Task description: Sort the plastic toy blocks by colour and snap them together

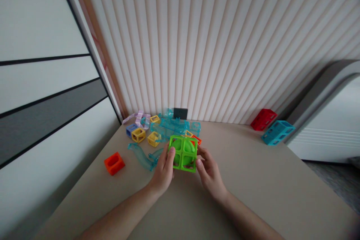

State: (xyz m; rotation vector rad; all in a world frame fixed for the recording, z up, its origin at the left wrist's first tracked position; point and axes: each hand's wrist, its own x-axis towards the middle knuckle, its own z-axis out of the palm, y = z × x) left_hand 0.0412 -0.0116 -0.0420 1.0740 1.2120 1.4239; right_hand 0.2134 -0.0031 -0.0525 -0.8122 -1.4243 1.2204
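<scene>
A bright green toy block (pixel 183 153), square with a cross-shaped frame and a rounded part inside, is held up between both hands over the table. My left hand (pixel 164 168) grips its left edge, the thumb lying on the front face. At the lower right corner, my right hand (pixel 209 170) has its thumb and fingers closed on the block's side. Just behind the block, part of an orange-red piece (pixel 197 139) shows; the block hides the rest. Clear teal track pieces (pixel 174 126) lie in a heap beyond the hands.
Yellow cube frames (pixel 138 135), a blue cube frame (pixel 131 130) and a lilac piece (pixel 143 119) lie at the back left. An orange block (pixel 114 163) sits nearer. Red (pixel 263 119) and blue (pixel 278 132) blocks stand at the right. A ribbed wall (pixel 180 45) bounds the table's back.
</scene>
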